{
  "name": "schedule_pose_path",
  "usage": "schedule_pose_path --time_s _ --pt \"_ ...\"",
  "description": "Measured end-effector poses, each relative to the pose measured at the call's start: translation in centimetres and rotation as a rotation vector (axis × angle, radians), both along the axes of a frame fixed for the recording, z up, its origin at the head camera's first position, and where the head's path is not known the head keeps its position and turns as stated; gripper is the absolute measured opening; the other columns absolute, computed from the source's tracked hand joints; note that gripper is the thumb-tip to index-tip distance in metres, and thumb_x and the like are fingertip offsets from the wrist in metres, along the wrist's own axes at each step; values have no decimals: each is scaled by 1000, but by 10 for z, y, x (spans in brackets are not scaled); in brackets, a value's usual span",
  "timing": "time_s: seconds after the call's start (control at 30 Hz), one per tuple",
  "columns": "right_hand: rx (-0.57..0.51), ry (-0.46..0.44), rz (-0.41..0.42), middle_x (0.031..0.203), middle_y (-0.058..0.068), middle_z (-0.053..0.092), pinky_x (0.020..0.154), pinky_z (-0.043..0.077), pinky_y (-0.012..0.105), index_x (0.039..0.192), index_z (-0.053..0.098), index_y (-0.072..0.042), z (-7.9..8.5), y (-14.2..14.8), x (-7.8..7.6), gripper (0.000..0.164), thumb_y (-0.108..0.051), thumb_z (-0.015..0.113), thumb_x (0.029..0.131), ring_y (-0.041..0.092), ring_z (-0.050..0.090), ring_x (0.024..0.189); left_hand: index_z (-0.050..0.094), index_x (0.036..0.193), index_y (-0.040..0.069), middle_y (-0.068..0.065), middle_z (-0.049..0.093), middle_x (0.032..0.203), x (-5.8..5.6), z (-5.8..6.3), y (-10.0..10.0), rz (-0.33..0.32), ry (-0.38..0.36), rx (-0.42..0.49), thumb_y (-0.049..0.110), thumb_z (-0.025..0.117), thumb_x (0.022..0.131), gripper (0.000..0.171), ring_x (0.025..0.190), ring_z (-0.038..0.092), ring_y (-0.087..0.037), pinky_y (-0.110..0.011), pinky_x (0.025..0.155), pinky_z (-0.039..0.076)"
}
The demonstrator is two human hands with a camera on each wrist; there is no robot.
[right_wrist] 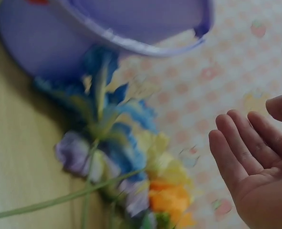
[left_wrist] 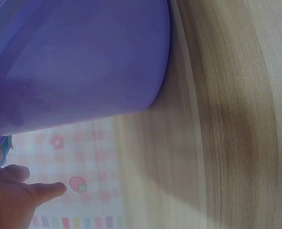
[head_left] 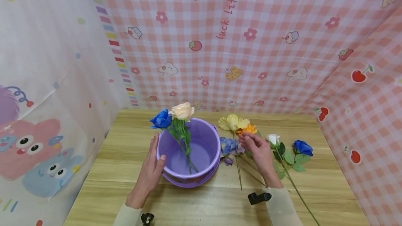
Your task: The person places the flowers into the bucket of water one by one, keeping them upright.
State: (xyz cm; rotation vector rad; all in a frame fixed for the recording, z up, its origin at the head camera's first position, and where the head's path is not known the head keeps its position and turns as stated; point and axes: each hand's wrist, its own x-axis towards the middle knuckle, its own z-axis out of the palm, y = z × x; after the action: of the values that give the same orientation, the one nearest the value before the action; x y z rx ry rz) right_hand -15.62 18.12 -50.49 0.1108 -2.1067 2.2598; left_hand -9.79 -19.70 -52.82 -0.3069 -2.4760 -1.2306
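A purple bucket stands on the table with a blue rose and a cream rose in it, their stems leaning on its inside. My left hand rests at the bucket's left rim with extended fingers along the outside; the left wrist view shows the bucket wall close by. Over the loose flowers to the right, my right hand holds nothing, its fingers extended in the right wrist view. Nearest to it are a yellow flower and an orange flower.
Blue and purple irises lie against the bucket's right side. Farther right on the wooden table are a white rose and another blue rose, with long stems toward the front. A checked cloth hangs behind.
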Motion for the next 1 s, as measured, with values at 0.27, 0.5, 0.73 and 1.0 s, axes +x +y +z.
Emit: schedule_pose_path --time_s 0.27,0.5,0.73,1.0 --pt "-21 -214 13 134 26 65 105 52 43 142 50 14 -22 13 -5 49 -22 52 110 24 71 112 18 166 6 -15 22 170 1 0 0 -3 3 5 15 48 105 69 153 20 -46 -24 126 9" --pt "13 -343 93 146 27 55 106 52 43 148 46 10 -33 20 -4 56 -33 47 111 31 63 126 17 166 7 -16 22 170 0 0 0 3 -6 -4 14 48 105 69 153 21 -48 -37 128 15" --pt "-13 -440 149 151 29 49 108 51 43 151 42 7 -40 19 -5 53 -30 41 113 36 56 133 18 166 7 -15 22 171 0 1 -1 -2 -5 1 16 48 105 69 153 20 -46 -32 127 12" --pt "-74 -487 175 154 29 45 106 52 43 152 40 7 -52 20 -7 55 -31 41 113 38 56 132 19 165 4 -21 25 168 0 -1 0 -7 20 7 15 48 104 69 152 21 -48 -32 128 13"
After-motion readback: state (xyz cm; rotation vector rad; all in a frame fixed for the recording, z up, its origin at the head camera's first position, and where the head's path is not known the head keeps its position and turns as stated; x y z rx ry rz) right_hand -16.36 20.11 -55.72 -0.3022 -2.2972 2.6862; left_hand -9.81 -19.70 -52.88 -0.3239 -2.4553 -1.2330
